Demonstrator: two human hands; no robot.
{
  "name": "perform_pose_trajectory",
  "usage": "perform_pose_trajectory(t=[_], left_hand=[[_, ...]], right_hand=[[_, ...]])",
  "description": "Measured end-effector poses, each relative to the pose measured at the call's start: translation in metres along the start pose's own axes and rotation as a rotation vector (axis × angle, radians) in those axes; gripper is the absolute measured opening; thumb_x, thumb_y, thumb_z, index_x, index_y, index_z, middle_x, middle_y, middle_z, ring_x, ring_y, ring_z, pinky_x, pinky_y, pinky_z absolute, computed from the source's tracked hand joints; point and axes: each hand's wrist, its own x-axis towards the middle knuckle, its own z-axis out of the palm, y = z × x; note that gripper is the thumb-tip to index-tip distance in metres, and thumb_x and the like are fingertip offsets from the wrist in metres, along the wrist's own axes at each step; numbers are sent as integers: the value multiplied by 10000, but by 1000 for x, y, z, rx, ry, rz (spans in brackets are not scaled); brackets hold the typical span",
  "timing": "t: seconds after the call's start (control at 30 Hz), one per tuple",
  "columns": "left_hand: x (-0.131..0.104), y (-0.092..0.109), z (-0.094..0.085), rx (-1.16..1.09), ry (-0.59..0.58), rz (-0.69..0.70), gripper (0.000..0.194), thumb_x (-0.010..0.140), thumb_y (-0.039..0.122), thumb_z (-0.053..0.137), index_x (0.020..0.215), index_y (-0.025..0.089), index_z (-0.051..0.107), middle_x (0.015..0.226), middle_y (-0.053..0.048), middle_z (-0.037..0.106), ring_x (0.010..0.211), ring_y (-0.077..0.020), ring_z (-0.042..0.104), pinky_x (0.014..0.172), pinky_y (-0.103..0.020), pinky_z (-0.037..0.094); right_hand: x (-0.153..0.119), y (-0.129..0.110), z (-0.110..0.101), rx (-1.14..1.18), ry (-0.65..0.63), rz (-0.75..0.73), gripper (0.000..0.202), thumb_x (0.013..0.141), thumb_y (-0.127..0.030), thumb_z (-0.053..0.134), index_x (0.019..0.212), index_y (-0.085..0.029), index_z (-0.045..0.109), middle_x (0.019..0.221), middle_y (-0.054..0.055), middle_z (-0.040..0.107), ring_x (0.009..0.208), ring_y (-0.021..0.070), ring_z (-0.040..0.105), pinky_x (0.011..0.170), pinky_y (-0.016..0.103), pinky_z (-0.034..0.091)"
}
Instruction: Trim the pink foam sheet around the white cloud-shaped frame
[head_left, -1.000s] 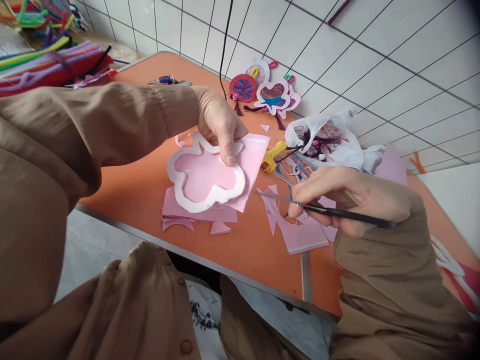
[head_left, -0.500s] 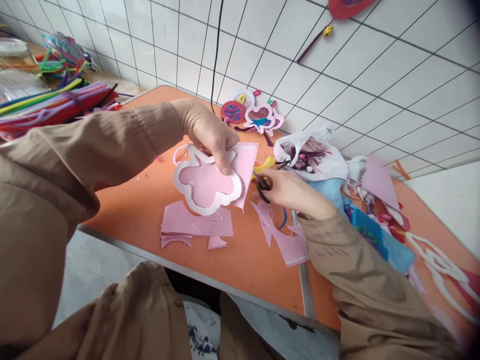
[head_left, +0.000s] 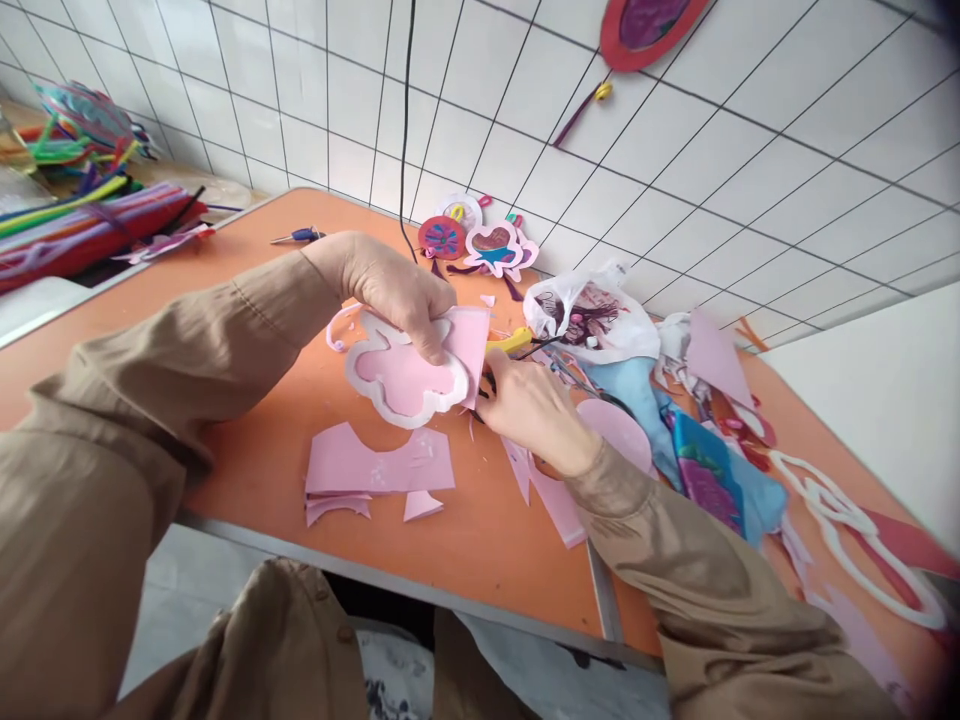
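Observation:
My left hand (head_left: 390, 290) pinches a white flower-shaped foam frame (head_left: 375, 395) together with the pink sheet (head_left: 469, 340) lying under it, held just above the orange table (head_left: 247, 400). My right hand (head_left: 536, 415) is closed around black-handled scissors (head_left: 486, 385), whose loops show at the pink sheet's right edge. The blades are hidden by the hand and sheet. Both sleeves are tan.
Pink offcuts (head_left: 375, 465) lie near the front edge. A yellow tool (head_left: 510, 342), a plastic bag (head_left: 592, 315), blue sheets (head_left: 705, 470) and another white frame (head_left: 847, 520) crowd the right. Finished decorations (head_left: 480, 240) sit by the tiled wall; pipe cleaners (head_left: 82, 225) lie far left.
My right hand held a thin dark stick a second ago; it then reached toward the yellow tool and now grips scissors at the pink sheet's edge. The left hand lifted frame and sheet slightly.

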Motion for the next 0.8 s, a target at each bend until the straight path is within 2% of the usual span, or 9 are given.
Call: perform_pose_trajectory(t=[0.07, 0.17, 0.23, 0.33, 0.4, 0.5, 0.6, 0.7, 0.8], left_hand=[[3, -3, -7, -19, -80, 28, 219, 933, 143, 827, 746, 117, 717, 486, 61, 446, 435, -117, 548, 446, -184, 284], [3, -1, -8, 62, -51, -30, 211, 839, 48, 872, 717, 123, 716, 485, 61, 443, 426, -136, 546, 441, -201, 281], [-1, 4, -2, 231, -88, -160, 212, 746, -6, 908, 715, 119, 740, 501, 43, 497, 438, -161, 554, 442, -218, 286], [-7, 13, 9, 536, -259, -353, 271, 583, -44, 962, 714, 113, 784, 543, -12, 598, 462, -207, 563, 438, -250, 293], [-11, 16, 17, 532, -173, -321, 321, 512, -72, 957, 676, 141, 783, 545, -18, 602, 457, -233, 568, 431, -270, 303], [-14, 16, 24, 434, -17, -184, 384, 466, -129, 920, 597, 183, 738, 499, 19, 539, 420, -217, 543, 419, -266, 300], [-14, 14, 27, 455, -154, -103, 379, 468, -121, 950, 585, 169, 736, 484, 29, 522, 391, -169, 490, 424, -258, 301], [-14, 12, 28, 647, -318, -184, 278, 586, -33, 983, 605, 121, 752, 479, 12, 529, 370, -126, 411, 431, -257, 270], [-16, 11, 31, 679, -292, -113, 299, 577, -22, 989, 584, 134, 734, 454, 28, 491, 359, -120, 394, 421, -258, 253]], right_hand=[[-1, -1, 1, -28, 10, -65, 325, 1020, -362, 556, 1101, -126, 763, 1074, 201, 816, 1007, 353, 756, 705, 378, 417], [-1, 0, -2, -48, -22, -137, 309, 1000, -347, 581, 962, -145, 811, 1100, 200, 808, 1103, 364, 735, 738, 376, 436], [0, 2, -4, 8, -87, -99, 283, 987, -336, 593, 1021, -172, 822, 1027, 162, 823, 1008, 332, 760, 700, 360, 411], [3, 8, -7, 192, -158, -75, 204, 891, -286, 680, 1021, -202, 813, 850, 83, 807, 822, 263, 751, 644, 326, 376], [5, 15, -7, 387, -163, -112, 187, 832, -258, 711, 980, -194, 805, 768, 46, 771, 749, 225, 720, 647, 308, 407], [7, 23, -6, 828, -20, -94, 228, 854, -335, 686, 974, -169, 785, 729, 36, 737, 657, 189, 667, 632, 305, 478], [4, 20, -7, 1157, 108, -119, 318, 834, -480, 746, 910, -171, 749, 784, 61, 756, 681, 194, 681, 633, 321, 540], [-3, 9, -8, 1146, 173, -145, 321, 784, -483, 817, 778, -191, 683, 722, 37, 709, 662, 178, 640, 608, 310, 510], [-7, 0, -7, 1115, 242, -152, 323, 801, -441, 776, 675, -209, 589, 599, -24, 556, 563, 120, 473, 531, 280, 384]])
